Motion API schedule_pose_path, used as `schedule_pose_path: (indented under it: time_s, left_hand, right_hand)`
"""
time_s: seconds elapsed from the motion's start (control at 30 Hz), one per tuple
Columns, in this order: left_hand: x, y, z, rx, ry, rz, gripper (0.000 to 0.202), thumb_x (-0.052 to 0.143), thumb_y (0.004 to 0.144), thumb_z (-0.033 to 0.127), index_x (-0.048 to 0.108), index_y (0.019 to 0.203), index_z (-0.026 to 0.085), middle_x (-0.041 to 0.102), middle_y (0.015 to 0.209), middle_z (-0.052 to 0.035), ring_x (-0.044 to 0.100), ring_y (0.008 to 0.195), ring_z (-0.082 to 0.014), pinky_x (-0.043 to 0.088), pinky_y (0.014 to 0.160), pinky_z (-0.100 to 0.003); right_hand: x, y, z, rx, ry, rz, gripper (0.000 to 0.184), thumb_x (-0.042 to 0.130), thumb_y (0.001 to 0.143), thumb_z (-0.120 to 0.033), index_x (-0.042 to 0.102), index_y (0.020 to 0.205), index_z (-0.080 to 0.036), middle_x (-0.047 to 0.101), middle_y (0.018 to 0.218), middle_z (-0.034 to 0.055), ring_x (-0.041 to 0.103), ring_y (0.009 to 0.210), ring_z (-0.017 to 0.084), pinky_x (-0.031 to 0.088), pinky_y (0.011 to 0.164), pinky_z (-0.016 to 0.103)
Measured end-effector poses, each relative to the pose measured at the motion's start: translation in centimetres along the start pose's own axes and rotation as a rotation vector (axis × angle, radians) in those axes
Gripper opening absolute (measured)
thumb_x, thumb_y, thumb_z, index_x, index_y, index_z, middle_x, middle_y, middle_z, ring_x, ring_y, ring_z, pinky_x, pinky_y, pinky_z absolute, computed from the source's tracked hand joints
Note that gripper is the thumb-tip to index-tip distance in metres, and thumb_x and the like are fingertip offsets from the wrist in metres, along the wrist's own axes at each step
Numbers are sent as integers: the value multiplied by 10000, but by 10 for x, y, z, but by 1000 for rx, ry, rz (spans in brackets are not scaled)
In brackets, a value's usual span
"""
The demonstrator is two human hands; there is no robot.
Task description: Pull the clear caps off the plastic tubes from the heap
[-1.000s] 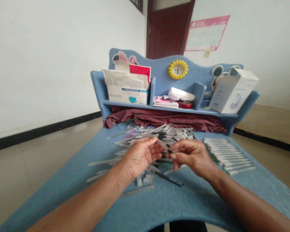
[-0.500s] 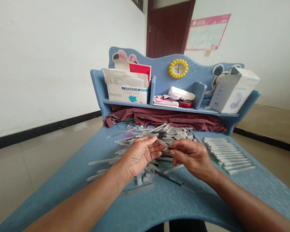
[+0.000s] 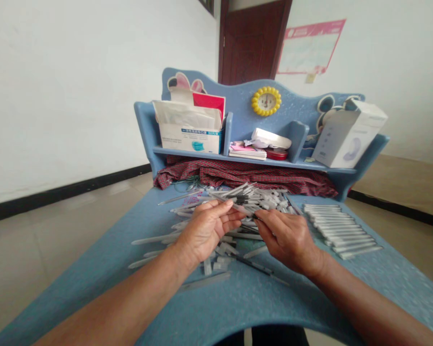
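Note:
A translucent pen barrel (image 3: 241,209) is pinched between the thumb and fingers of my left hand (image 3: 209,228), above the pile. My right hand (image 3: 290,238) closes its thumb and index finger on the dark end of the same pen; whether that is a refill or a tip is too small to tell. Under and behind both hands spreads a loose heap of pen parts (image 3: 274,198), with clear barrels, black refills and small clear caps (image 3: 222,263). On the right, several finished-looking pens (image 3: 341,230) lie side by side in a neat row.
The blue table (image 3: 292,302) carries a back shelf with a mask box (image 3: 189,137), papers (image 3: 247,154), a red round tin (image 3: 276,154) and a white box (image 3: 348,137). A red checked cloth (image 3: 245,175) lies below the shelf. A yellow clock (image 3: 266,101) hangs above.
My right hand has turned over, its back now more upward and its fingers curled closer on the pen's dark end. The left hand has barely moved.

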State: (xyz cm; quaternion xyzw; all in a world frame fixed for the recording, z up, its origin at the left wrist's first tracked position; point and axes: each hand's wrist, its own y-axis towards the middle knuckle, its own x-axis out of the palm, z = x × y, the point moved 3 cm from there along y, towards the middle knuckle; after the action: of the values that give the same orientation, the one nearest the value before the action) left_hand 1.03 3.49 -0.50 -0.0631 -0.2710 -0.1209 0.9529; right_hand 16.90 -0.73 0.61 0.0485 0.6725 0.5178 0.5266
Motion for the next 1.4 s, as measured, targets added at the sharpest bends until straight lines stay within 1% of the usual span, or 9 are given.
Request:
schedule_pose_path:
  time_s: [0.23, 0.5, 0.63, 0.73, 0.83, 0.97, 1.13, 1.3, 1.4]
  left_hand:
    - [2, -2, 1, 53, 45, -6, 43, 585, 799, 103, 596, 759, 97, 715, 745, -111, 682, 634, -168, 543, 574, -232]
    - [4, -2, 3, 77, 74, -9, 35, 580, 797, 97, 577, 763, 100, 710, 752, -112, 675, 647, -165, 546, 600, -247]
    - [5, -3, 3, 76, 64, 3, 43, 592, 790, 104, 579, 750, 100, 707, 736, -104, 674, 633, -164, 545, 602, -248]
    - [5, -3, 3, 76, 71, -10, 37, 593, 791, 106, 588, 756, 98, 706, 738, -105, 670, 621, -157, 545, 598, -247]
    - [4, -3, 3, 78, 80, -15, 30, 596, 789, 113, 594, 764, 98, 708, 755, -109, 676, 643, -167, 546, 600, -249]
    - [3, -2, 3, 96, 93, 12, 41, 586, 792, 110, 582, 753, 99, 705, 746, -110, 674, 641, -171, 549, 611, -263]
    - [3, -3, 4, 97, 123, -1, 36, 579, 797, 117, 584, 766, 99, 704, 770, -109, 666, 640, -160, 544, 607, -256]
    - [3, -3, 4, 107, 142, 3, 47, 578, 799, 121, 576, 756, 101, 701, 762, -108, 661, 639, -157, 544, 611, -257]
    - [3, -2, 3, 107, 147, -4, 48, 589, 795, 132, 571, 762, 102, 697, 759, -106, 658, 636, -156, 543, 605, -257]
  right_hand:
    - [4, -1, 1, 115, 130, -34, 233, 426, 896, -228, 625, 810, -142, 614, 625, 59, 565, 546, 138, 400, 547, 259]
    - [21, -6, 8, 725, 1018, -320, 425, 357, 894, -512, 550, 758, -158, 580, 577, 13, 536, 421, 104, 424, 431, 224]
    - [18, -5, 12, 625, 846, -189, 263, 553, 818, -441, 546, 867, -183, 545, 576, -23, 520, 481, 103, 404, 451, 211]
    - [16, -5, 11, 543, 698, -199, 243, 490, 865, -396, 558, 775, -181, 529, 545, -19, 504, 487, 99, 394, 476, 216]
    - [18, -6, 9, 543, 769, -297, 395, 375, 911, -433, 556, 678, -171, 523, 529, -6, 504, 463, 92, 389, 454, 211]
    - [19, -7, 11, 573, 792, -221, 260, 521, 841, -442, 565, 828, -186, 525, 550, -24, 504, 467, 98, 392, 438, 207]
    - [21, -7, 9, 615, 844, -325, 394, 396, 898, -459, 544, 674, -170, 530, 536, -5, 503, 433, 86, 392, 429, 205]
    - [20, -5, 10, 677, 920, -268, 313, 523, 825, -484, 528, 772, -175, 539, 556, -26, 513, 435, 87, 398, 410, 193]
    - [24, -6, 8, 740, 1030, -399, 419, 394, 870, -536, 520, 721, -165, 560, 534, -9, 515, 375, 87, 364, 357, 187]
